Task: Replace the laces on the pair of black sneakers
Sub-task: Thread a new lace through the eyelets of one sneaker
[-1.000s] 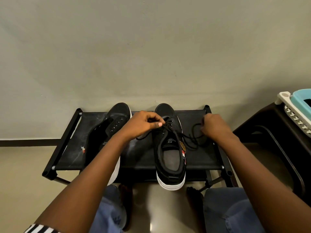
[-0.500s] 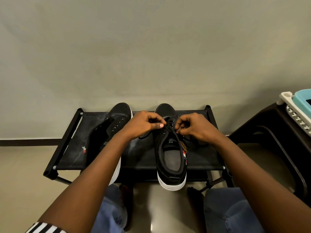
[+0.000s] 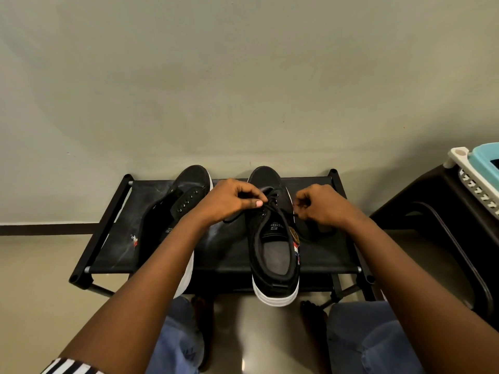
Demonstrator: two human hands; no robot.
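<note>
Head view looks down on two knees in blue jeans (image 3: 372,338), closest of all. A striped sleeve (image 3: 71,367) peeks in near the left knee. Past the knees is a low black rack (image 3: 229,255) with a flat cloth top, standing on a shiny floor (image 3: 35,279).

Two black shoes with white soles sit on the rack, toes pointing at the wall. The right shoe (image 3: 274,255) sits near the middle of the rack, and its heel hangs a little over the near edge. The left shoe (image 3: 167,225) is on the left part of the rack, partly hidden by the left arm. Its lace holes look empty.

The left hand (image 3: 229,202) is over the front of the right shoe, fingers curled, pinching the black lace (image 3: 278,210) by the lace holes. The right hand (image 3: 322,206) is just to the right of that shoe, fingers curled, pinching another part of the same lace. The lace runs across the shoe between the two hands. More of it lies in a loose heap on the rack under the right hand.

To the right of the rack is a dark stool (image 3: 442,220) with a white basket (image 3: 475,182) and something light blue on top. Behind the rack is a plain wall (image 3: 243,76).
</note>
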